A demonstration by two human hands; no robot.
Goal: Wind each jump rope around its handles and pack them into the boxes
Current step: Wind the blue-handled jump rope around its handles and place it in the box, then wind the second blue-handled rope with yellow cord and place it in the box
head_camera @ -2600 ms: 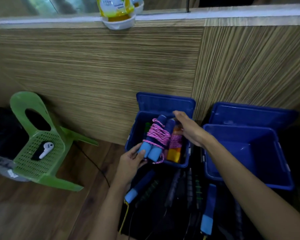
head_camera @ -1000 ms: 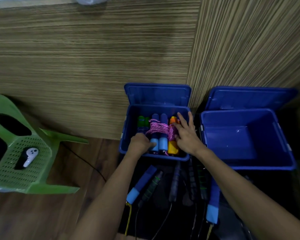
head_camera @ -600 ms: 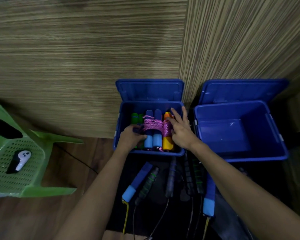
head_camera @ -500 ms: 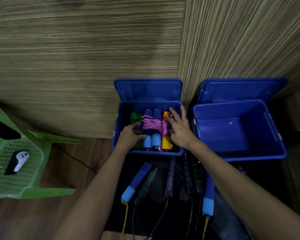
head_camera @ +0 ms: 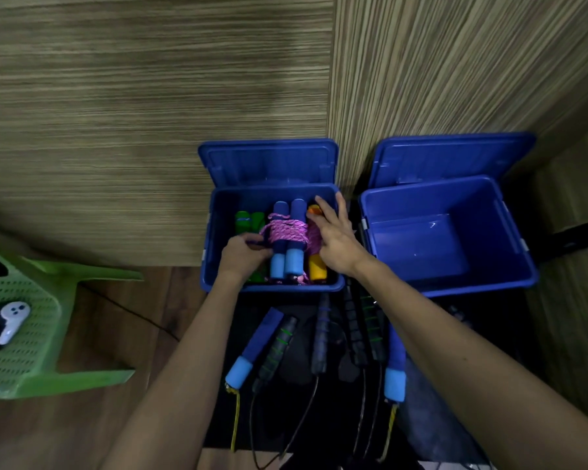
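The left blue box (head_camera: 272, 287) holds three wound ropes side by side: a green-handled bundle (head_camera: 248, 220), a blue-handled bundle wrapped in pink rope (head_camera: 287, 232) and an orange-handled bundle (head_camera: 317, 270). My left hand (head_camera: 243, 256) is inside the box, its fingers curled against the left side of the blue-handled bundle. My right hand (head_camera: 336, 239) lies flat with straight fingers on the orange-handled bundle, beside the pink rope. The right blue box (head_camera: 455, 290) has nothing in it.
Several unwound ropes lie on a black mat in front of the boxes, among them a blue handle (head_camera: 252, 347), a black-and-green handle (head_camera: 274, 351) and another blue handle (head_camera: 395, 371). A green plastic stool (head_camera: 31, 334) carrying a white controller (head_camera: 12, 320) stands at left. Both lids lean on the wood wall.
The blue-handled bundle went from above the box rim down into the left box between the green and orange bundles. Both hands followed it in and have barely moved in the last half second.
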